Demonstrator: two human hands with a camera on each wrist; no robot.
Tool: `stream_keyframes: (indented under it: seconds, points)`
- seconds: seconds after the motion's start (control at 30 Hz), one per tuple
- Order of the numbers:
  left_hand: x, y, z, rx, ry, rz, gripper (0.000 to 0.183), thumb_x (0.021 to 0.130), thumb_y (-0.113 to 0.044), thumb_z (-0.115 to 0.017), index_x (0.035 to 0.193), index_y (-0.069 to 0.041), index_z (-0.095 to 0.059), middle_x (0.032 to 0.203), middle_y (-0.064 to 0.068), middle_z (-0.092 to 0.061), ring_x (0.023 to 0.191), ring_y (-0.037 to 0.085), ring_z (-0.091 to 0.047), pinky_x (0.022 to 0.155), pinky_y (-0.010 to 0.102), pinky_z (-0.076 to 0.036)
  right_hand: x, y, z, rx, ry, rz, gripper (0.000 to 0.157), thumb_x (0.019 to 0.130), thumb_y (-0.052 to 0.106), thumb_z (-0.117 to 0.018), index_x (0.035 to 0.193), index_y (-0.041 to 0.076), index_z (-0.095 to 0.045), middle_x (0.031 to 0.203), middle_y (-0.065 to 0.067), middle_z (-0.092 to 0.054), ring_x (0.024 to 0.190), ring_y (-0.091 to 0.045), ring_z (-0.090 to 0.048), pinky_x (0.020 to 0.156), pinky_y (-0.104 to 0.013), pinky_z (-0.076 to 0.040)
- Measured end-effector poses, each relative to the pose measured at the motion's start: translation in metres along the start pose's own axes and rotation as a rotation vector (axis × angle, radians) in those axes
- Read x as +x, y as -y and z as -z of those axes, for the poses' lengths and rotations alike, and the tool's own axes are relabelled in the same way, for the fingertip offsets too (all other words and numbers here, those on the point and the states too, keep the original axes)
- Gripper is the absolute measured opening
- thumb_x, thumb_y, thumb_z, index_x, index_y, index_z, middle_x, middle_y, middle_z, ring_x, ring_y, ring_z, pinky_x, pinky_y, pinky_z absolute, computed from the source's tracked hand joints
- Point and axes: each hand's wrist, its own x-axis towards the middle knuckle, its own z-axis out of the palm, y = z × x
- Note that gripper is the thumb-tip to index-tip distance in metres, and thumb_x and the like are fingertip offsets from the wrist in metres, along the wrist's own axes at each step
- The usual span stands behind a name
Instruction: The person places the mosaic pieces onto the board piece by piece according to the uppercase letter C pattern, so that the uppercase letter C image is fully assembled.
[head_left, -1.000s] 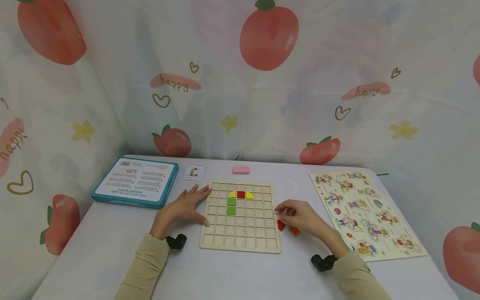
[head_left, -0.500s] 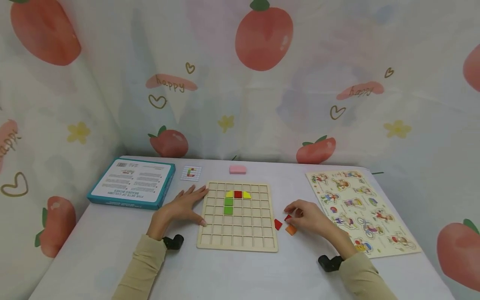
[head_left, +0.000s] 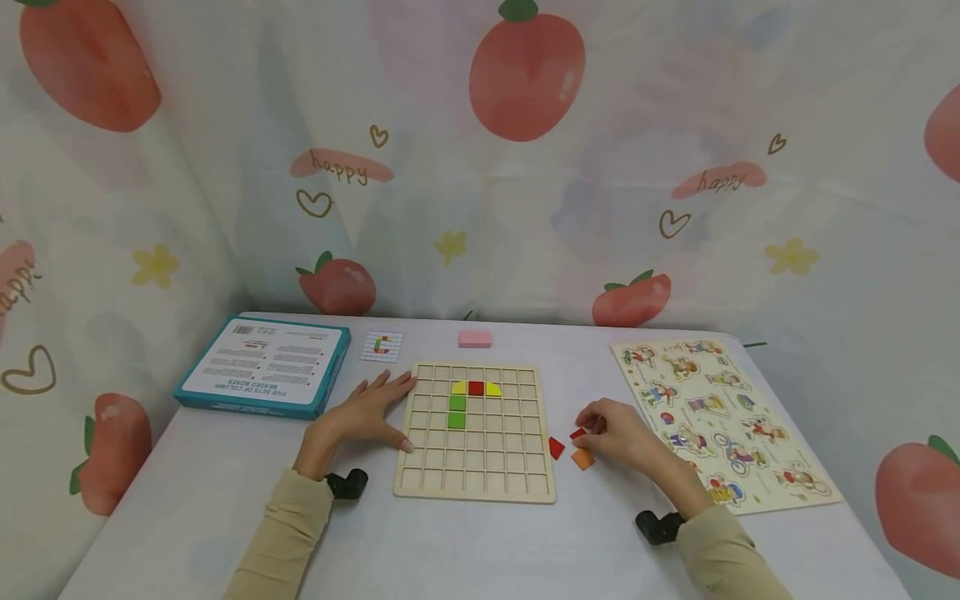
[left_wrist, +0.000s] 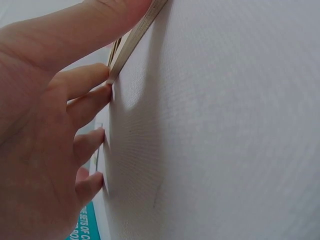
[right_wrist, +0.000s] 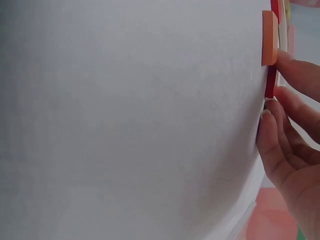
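Observation:
In the head view a wooden grid board (head_left: pixel 498 483) lies mid-table. It carries two green squares (head_left: pixel 457 412), a red square (head_left: pixel 476 388) and two yellow corner pieces (head_left: pixel 493 389). My left hand (head_left: pixel 365 414) is spread along its left edge, thumb and forefinger touching the rim. Right of the board, my right hand (head_left: pixel 617 432) pinches a red block (head_left: pixel 577 433) between thumb and forefinger, low at the tabletop. An orange block (head_left: pixel 582 458) and another red block (head_left: pixel 556 448) lie beside it. In the right wrist view the orange block (right_wrist: pixel 269 37) partly hides the pinched red block (right_wrist: pixel 271 82).
A teal-edged box (head_left: pixel 262 367) lies at the left. Behind the board are a small pattern card (head_left: pixel 382 347) and a pink block (head_left: pixel 476 339). At the right, a board of cartoon figures (head_left: pixel 720 425) reaches close to my right forearm. A printed curtain (head_left: pixel 420 125) hangs behind.
My right hand has moved from the grid board's right edge rightward to the loose blocks, with its fingers now on a red one. The left hand stays at the board's edge.

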Motion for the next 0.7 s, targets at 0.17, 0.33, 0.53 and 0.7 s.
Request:
stream_keyframes:
  seconds: [0.17, 0.33, 0.53, 0.7]
  points:
    - [0.0003, 0.0013, -0.0003, 0.0, -0.004, -0.008, 0.112, 0.072, -0.04, -0.093, 0.163, -0.013, -0.032, 0.172, 0.007, -0.021, 0.16, 0.04, -0.001, 0.128, 0.062, 0.002, 0.0004, 0.0008, 0.0009, -0.006, -0.006, -0.033, 0.021, 0.084, 0.013, -0.085, 0.098, 0.003, -0.072, 0.086, 0.0, -0.067, 0.078, -0.015, -0.056, 0.067, -0.022, -0.05]
    - [-0.0001, 0.0012, -0.0008, -0.008, -0.009, -0.006, 0.112, 0.072, -0.04, -0.093, 0.162, -0.013, -0.033, 0.172, 0.007, -0.022, 0.16, 0.04, -0.002, 0.128, 0.062, 0.001, 0.001, 0.0001, 0.0018, -0.003, -0.004, -0.039, 0.021, 0.084, 0.013, -0.085, 0.097, 0.004, -0.072, 0.085, 0.0, -0.067, 0.078, -0.014, -0.056, 0.067, -0.021, -0.05]
    - [0.0, 0.001, -0.0004, -0.005, -0.004, -0.002, 0.112, 0.072, -0.04, -0.093, 0.163, -0.013, -0.032, 0.172, 0.006, -0.021, 0.16, 0.04, -0.001, 0.128, 0.062, 0.002, 0.0015, -0.0003, 0.0044, -0.017, 0.009, -0.032, 0.022, 0.082, 0.012, -0.086, 0.097, 0.004, -0.073, 0.085, -0.001, -0.065, 0.078, -0.015, -0.056, 0.067, -0.021, -0.05]
    - [0.001, 0.0018, -0.0009, 0.003, 0.0, 0.0, 0.112, 0.073, -0.041, -0.092, 0.163, -0.014, -0.031, 0.173, 0.005, -0.02, 0.161, 0.039, 0.0, 0.128, 0.061, 0.002, 0.0015, -0.0003, 0.0047, 0.001, 0.028, -0.04, 0.023, 0.082, 0.013, -0.087, 0.094, 0.005, -0.07, 0.083, 0.001, -0.066, 0.076, -0.014, -0.055, 0.065, -0.02, -0.049]
